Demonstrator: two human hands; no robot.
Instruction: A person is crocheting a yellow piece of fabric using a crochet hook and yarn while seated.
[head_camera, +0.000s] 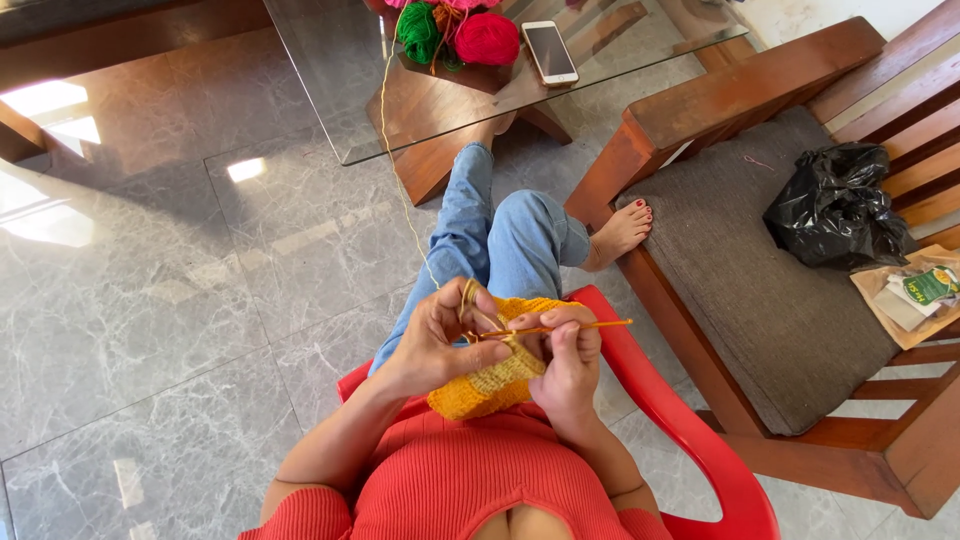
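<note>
Head view looks down on a grey marble floor (150, 300), the widest thing in sight, with patches of sunlight at the left. To the right stands a wooden bench (800, 110) with a grey-brown cushion (740, 260); a crumpled black plastic bag (832, 205) lies on the cushion, and some paper packets (915, 295) sit just beside it at the edge of the frame. At the top is a glass-topped desk (320, 70) on a wooden base, carrying a green yarn ball (417, 30), a red yarn ball (487, 38) and a smartphone (549, 52) lying flat. The person sits on a red plastic chair (690, 420), legs in blue jeans (490, 240) stretched toward the desk, one bare foot (622, 230) resting against the bench.

Both hands are close together over the lap. The left hand (430, 340) pinches a yellow crocheted piece (490, 380), with yellow yarn (400, 190) looped over its fingers and running up to the desk. The right hand (570, 365) is closed around an orange crochet hook (560, 327), whose tip meets the piece's upper edge.
</note>
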